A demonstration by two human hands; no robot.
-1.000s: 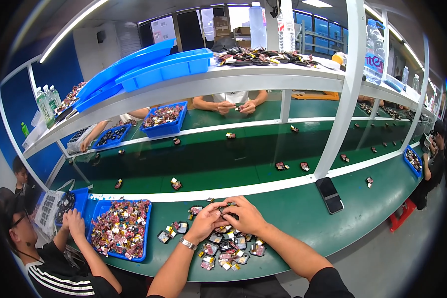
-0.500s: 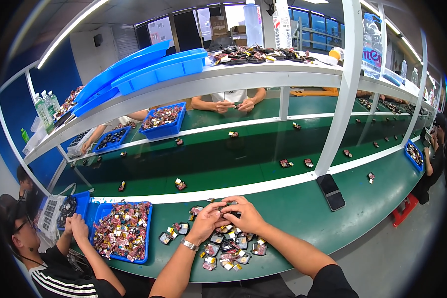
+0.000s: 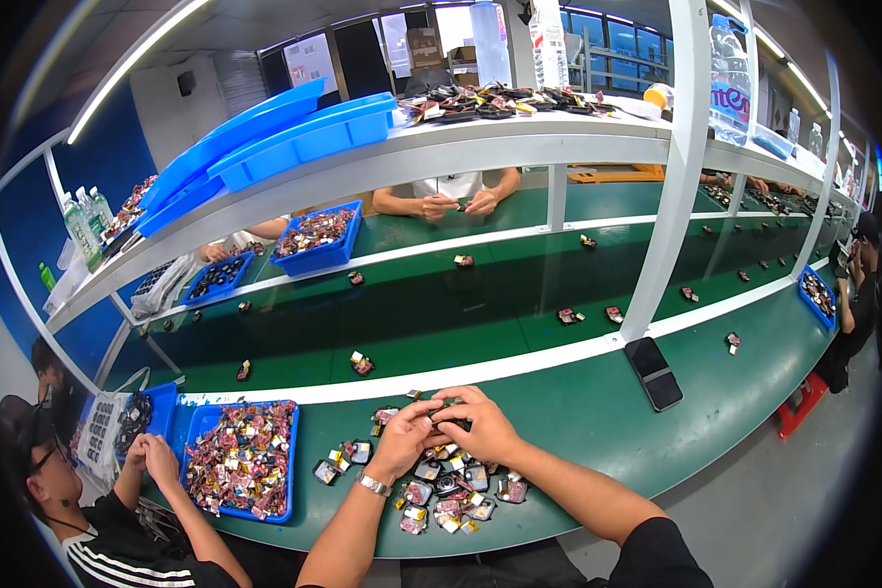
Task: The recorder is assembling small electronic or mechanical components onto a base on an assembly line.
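Observation:
Over a pile of small electronic modules (image 3: 448, 486), my left hand (image 3: 405, 441) and my right hand (image 3: 484, 429) meet with bent fingers. Between them is a small black electronic part (image 3: 451, 423), mostly covered by my fingers. Both hands are closed on it; its exact kind cannot be made out. The modules below have black casings, reddish boards and white or yellow pieces. A few more modules (image 3: 342, 458) lie just left of my left wrist, which wears a metal watch.
A blue tray (image 3: 291, 495) heaped with reddish parts stands to the left, beside a seated co-worker (image 3: 167, 490). A dark phone (image 3: 654, 374) lies by a white post (image 3: 668, 196). Behind runs a green belt (image 3: 480, 333) with scattered modules; a shelf (image 3: 519, 137) spans above. Another person's hands work opposite.
The modules on the belt have shifted slightly to the right. At the far left, a co-worker's hand has moved across a blue tray. My hands stay nearly in place, fingers slightly shifted.

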